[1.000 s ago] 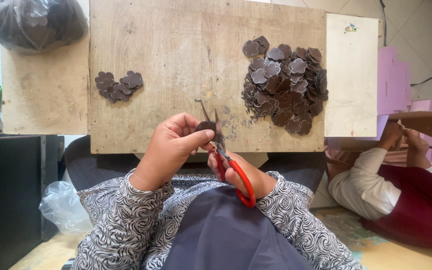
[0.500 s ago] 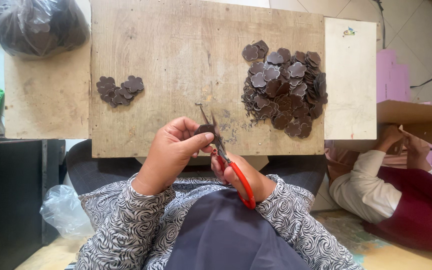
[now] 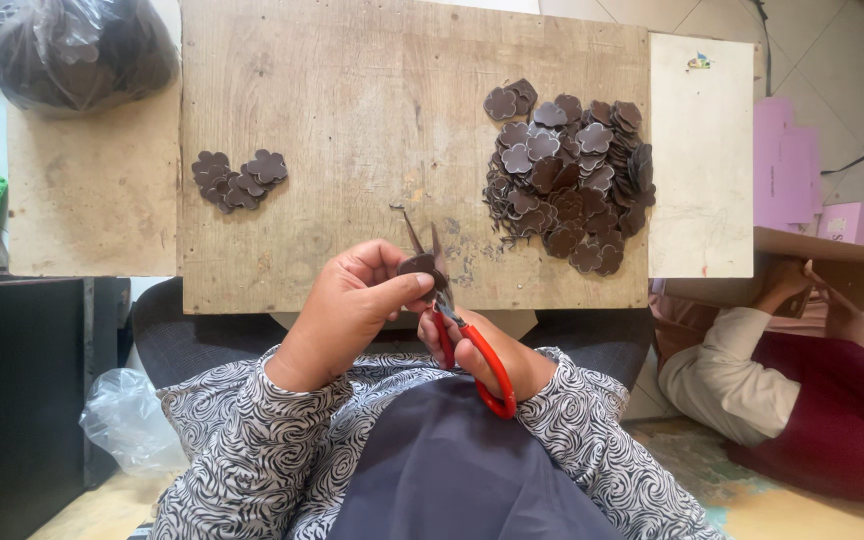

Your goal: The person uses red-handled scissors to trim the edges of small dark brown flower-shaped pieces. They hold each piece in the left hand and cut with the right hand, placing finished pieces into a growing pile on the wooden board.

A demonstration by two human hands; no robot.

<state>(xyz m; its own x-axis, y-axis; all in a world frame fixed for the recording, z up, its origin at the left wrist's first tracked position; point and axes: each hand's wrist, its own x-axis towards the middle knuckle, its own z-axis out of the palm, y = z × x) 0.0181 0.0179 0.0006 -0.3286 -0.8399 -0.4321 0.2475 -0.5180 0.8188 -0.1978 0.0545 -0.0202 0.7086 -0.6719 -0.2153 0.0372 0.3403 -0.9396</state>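
1. Flower-shaped brown piece (image 3: 420, 266) is sitting just above the bench's near edge, the left hand (image 3: 352, 305) pinching it in its fingers, apparently to steady it for trimming.
2. Right hand (image 3: 487, 355) is gripping red-handled scissors (image 3: 462, 335), blades parted at the piece.
3. Large pile (image 3: 572, 190) is lying to the right, small pile (image 3: 237, 180) to the left, leaving bare board (image 3: 372, 120) between.

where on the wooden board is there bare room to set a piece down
The wooden board is bare across its middle, between the small pile on the left and the big pile on the right, and along the top left. The pale board on the right is bare too. It is crowded at the near edge, around the left hand, right hand and scissors.
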